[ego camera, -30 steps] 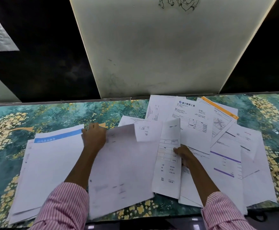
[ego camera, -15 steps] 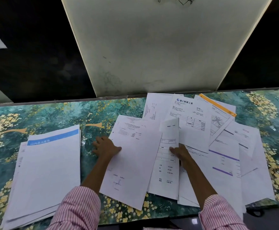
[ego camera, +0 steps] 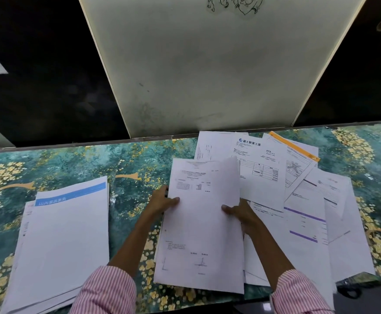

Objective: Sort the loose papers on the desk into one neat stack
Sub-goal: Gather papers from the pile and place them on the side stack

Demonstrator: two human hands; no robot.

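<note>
The bench [ego camera: 71,164] wears a teal covering patterned with golden blossoms. Behind its far edge rises a pale, smudged panel [ego camera: 207,75] with a black line drawing [ego camera: 234,4] at its top, flanked by dark surfaces [ego camera: 37,75].

Your left sleeve [ego camera: 108,288] and right sleeve [ego camera: 298,293]: pink-and-white pinstripes; left hand [ego camera: 162,201] and right hand [ego camera: 241,213] bare.

Sheet [ego camera: 202,223] print too small, sleeves [ego camera: 104,291] cropped at btm
</note>
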